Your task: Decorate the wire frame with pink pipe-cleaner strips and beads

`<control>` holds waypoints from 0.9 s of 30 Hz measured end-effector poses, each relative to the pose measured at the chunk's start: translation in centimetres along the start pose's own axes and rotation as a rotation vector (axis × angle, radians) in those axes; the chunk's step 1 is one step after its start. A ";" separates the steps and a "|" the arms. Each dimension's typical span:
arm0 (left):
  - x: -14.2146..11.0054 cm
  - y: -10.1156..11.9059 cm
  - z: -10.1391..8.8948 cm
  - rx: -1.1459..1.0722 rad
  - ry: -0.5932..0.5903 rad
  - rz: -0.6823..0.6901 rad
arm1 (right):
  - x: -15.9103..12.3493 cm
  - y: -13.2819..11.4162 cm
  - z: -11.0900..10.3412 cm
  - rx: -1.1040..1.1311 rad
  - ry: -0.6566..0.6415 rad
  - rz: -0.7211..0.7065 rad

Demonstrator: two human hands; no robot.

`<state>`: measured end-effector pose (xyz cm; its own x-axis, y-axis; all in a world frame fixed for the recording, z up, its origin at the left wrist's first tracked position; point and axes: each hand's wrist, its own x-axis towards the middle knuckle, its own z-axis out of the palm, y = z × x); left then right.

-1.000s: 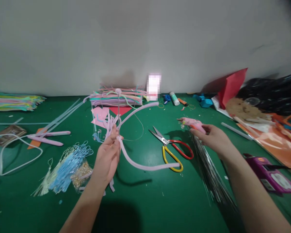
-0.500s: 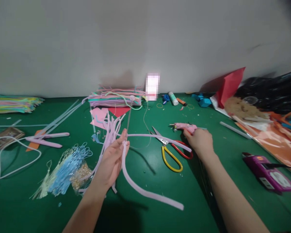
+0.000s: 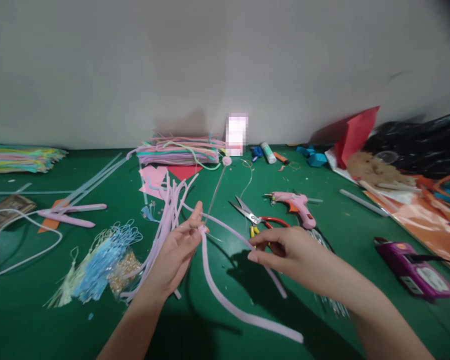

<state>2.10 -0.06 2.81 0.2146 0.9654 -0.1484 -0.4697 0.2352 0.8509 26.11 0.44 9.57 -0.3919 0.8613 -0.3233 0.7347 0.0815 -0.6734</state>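
Observation:
My left hand (image 3: 180, 250) pinches a lilac pipe cleaner (image 3: 225, 302) where it meets a thin clear stick (image 3: 217, 190). The stick leans up to the right and has a small pink ball (image 3: 227, 161) at its top. One lilac length curves down towards me with a free end. Another lilac strand (image 3: 228, 230) runs rightward to my right hand (image 3: 285, 250), whose thumb and fingers close around it, its tail hanging below. Behind the right hand lie scissors (image 3: 253, 216) with red and yellow handles, partly covered. A pink glue gun (image 3: 290, 200) rests on the table beyond.
Loose lilac pipe cleaners (image 3: 168, 215) lie left of my left hand. Blue tassels (image 3: 103, 265) and a bag of gold beads (image 3: 123, 272) are nearer me. Bundled pipe cleaners (image 3: 180, 152) lie along the wall. A purple power strip (image 3: 416, 270) is at right.
My right hand has left the glue gun, come back towards me and left, and taken hold of the lilac strand. The stick with the pink ball has tilted to the right.

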 end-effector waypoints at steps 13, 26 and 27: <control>-0.3 0.9 0.1 -0.036 0.086 0.027 | 3.8 -1.5 3.3 0.542 -0.311 0.068; -0.8 1.5 0.0 -0.052 0.090 0.066 | 8.1 -2.1 -0.7 -0.280 0.290 -0.046; -0.8 1.6 0.1 -0.056 0.102 0.073 | 9.5 -2.4 -1.6 -0.334 0.362 -0.056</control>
<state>1.21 -0.46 4.35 0.0916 0.9859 -0.1398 -0.5289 0.1671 0.8321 21.46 9.21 9.19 -0.2616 0.9652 -0.0010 0.8787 0.2378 -0.4139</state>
